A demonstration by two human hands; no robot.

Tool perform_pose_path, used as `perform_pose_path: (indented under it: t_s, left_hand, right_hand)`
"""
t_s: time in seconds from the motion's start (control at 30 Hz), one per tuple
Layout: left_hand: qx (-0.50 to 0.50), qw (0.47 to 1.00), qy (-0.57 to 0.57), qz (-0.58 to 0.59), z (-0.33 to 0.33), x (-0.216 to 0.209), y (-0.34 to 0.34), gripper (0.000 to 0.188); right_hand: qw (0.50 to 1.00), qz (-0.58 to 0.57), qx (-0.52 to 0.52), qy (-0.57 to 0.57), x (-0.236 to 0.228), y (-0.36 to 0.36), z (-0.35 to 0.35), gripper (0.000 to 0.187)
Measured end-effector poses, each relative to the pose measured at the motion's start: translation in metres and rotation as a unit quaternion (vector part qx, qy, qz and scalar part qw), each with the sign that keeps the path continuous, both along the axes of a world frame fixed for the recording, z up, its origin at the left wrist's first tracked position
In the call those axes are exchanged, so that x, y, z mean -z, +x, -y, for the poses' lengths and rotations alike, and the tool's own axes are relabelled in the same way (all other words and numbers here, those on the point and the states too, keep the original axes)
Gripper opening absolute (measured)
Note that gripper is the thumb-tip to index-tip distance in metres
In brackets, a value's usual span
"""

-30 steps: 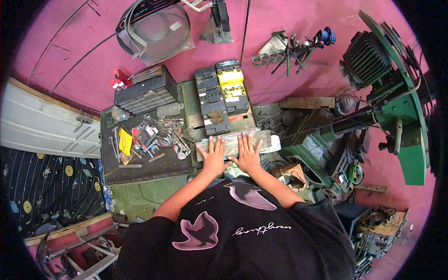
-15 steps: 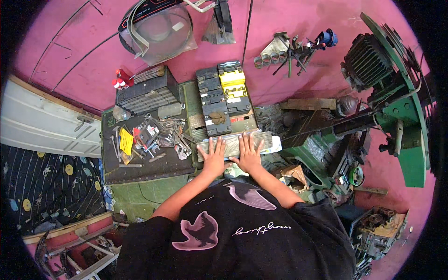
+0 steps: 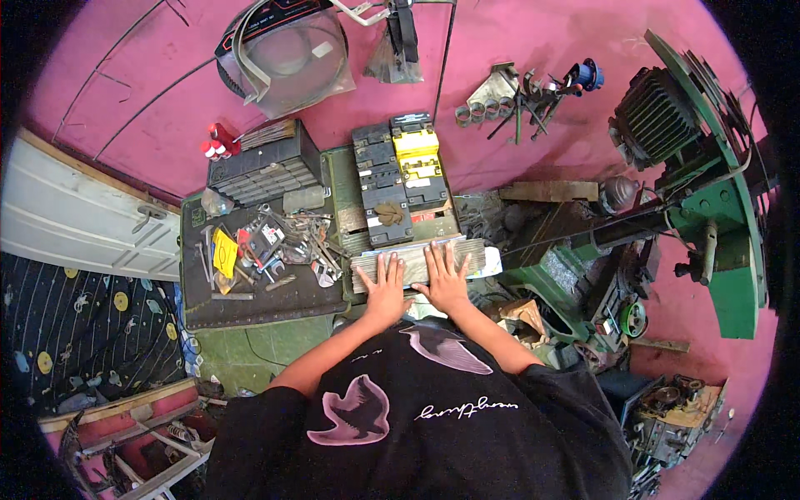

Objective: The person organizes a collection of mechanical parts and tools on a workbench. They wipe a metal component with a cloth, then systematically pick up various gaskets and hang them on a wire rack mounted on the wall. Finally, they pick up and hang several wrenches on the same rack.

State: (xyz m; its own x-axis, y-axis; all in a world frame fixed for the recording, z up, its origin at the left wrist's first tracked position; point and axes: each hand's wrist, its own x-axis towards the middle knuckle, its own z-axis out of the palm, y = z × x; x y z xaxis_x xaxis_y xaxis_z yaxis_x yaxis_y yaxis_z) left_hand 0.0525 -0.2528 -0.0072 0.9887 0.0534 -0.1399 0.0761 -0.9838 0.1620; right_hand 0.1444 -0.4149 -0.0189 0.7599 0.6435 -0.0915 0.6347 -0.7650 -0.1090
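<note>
Both palms lie on a long grey-brown ridged bundle [image 3: 475, 255] that looks like thin strips or sheets packed side by side. My left hand [image 3: 386, 293] presses on its left half, fingers stretched out. On the middle to right half rests my right hand [image 3: 445, 282], fingers spread forward and thumb pointing toward the left hand. A white and blue sheet [image 3: 492, 262] sticks out at the bundle's right end. Just beyond it stand black batteries [image 3: 383, 200] and yellow-topped batteries [image 3: 417, 152] in two rows. A brown glove-like cloth [image 3: 389, 213] lies on the nearest black one.
To the left, a dark-topped bench [image 3: 250, 312] carries several wrenches and loose tools [image 3: 287, 246], a yellow tag [image 3: 224, 252] and a black drawer cabinet [image 3: 267, 167]. Red bottles [image 3: 218, 142] stand behind the cabinet. A green machine [image 3: 725, 217] with a motor rises at the right.
My hands stay flat on the bundle. The fingers of my left hand are a little closer together. The whole view has shifted slightly.
</note>
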Motion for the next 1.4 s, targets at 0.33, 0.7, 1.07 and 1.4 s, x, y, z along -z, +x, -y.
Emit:
perform_pose_path:
  t_s: [0.33, 0.7, 1.07, 1.4]
  left_hand:
    - [-0.026, 0.997, -0.073, 0.005, -0.016, -0.016, -0.007, 0.103]
    - [-0.329, 0.834, -0.408, 0.174, -0.083, 0.086, -0.040, 0.067]
    - [-0.298, 0.861, -0.384, 0.149, -0.067, 0.085, -0.024, 0.062]
    - [-0.320, 0.833, -0.416, 0.174, -0.069, 0.095, -0.029, 0.065]
  right_hand:
    - [0.999, -0.041, 0.013, 0.029, -0.020, 0.009, 0.019, 0.089]
    - [0.872, -0.185, 0.254, 0.375, 0.050, 0.075, 0.110, 0.059]
    - [0.839, -0.228, 0.282, 0.406, 0.073, 0.078, 0.089, 0.059]
    - [0.674, -0.328, 0.213, 0.626, 0.070, 0.085, 0.094, 0.065]
